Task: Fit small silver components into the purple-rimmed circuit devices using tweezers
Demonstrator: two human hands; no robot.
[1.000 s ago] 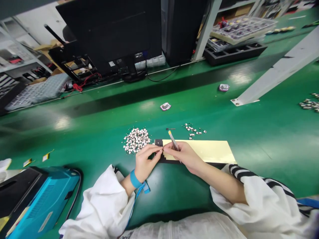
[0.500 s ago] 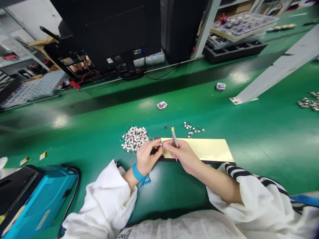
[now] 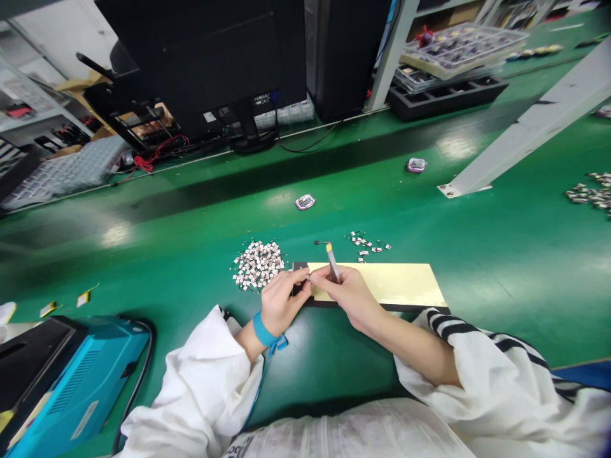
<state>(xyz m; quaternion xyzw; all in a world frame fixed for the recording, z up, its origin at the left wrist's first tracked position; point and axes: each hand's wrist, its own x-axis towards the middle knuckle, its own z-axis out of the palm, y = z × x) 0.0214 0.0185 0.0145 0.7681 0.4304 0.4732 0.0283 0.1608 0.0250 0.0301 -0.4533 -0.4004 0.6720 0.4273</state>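
My left hand, with a blue strap round its wrist, pinches a tiny silvery part between thumb and finger. The part's exact kind is too small to tell. My right hand is closed around metal tweezers with a yellow end sticking up. Its thumb and fingertips meet the left fingertips at the same part. Both hands are over the left end of a pale yellow sheet on a black board. Just left lies a heap of small white wired pieces.
Several similar pieces lie scattered behind the sheet, near a small dark stick. Two small clear cases sit farther back. A monitor, a slanting white post and a teal machine surround the green bench.
The tweezers tilt slightly differently, and their lower end below my right hand is now hidden. Both hands keep their pinch at the same spot. The view has shifted a little.
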